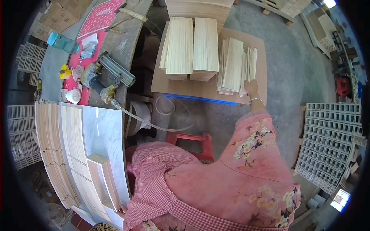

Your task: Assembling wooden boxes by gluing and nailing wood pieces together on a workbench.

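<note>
My right hand (252, 89), with a bracelet at the wrist, reaches out to the cardboard-topped stand. Its fingers close on the near end of a thin wooden board (252, 63) in the rightmost row. Beside it lies a leaning pile of pale thin boards (233, 63). Only a bit of my left hand (122, 210) shows past the sleeve, at the near end of a shallow wooden box frame (103, 179) on the worktable. The sleeve covers most of that hand, so its grip is hidden.
Two tall board stacks (180, 46) fill the stand's left side. A pneumatic nail gun (92, 77) with a clear hose lies on the worktable near a blue-green bottle (63, 42) and a hammer (133, 14). Long wooden strips (50, 146) line the table. A red stool (192, 140) stands below.
</note>
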The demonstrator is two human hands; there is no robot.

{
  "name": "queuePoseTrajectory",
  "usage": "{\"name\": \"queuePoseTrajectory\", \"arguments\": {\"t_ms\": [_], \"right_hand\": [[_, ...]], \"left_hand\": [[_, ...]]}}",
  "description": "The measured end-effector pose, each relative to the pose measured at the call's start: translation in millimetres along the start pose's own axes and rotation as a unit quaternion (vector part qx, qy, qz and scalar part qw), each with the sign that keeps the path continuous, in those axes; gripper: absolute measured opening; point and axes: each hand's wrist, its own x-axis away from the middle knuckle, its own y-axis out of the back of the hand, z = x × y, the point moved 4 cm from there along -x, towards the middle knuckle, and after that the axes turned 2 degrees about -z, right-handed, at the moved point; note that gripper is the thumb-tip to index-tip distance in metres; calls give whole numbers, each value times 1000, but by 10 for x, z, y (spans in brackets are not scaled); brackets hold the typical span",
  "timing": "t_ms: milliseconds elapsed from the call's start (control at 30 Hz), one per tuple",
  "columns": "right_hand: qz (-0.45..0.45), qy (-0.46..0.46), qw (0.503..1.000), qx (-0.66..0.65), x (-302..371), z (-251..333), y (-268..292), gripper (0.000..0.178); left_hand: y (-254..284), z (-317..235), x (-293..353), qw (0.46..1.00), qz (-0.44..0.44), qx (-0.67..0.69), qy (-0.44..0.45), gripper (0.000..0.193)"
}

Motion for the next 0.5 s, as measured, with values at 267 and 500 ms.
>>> {"name": "queuePoseTrajectory", "arguments": {"t_ms": [267,500], "right_hand": [[-54,60,992,-93,-34,335,-142,46],[-86,337,932,-104,587,521,254,33]], "left_hand": [[27,-115,171,991,21,69,111,69],[13,575,422,985,-33,153,67,74]]}}
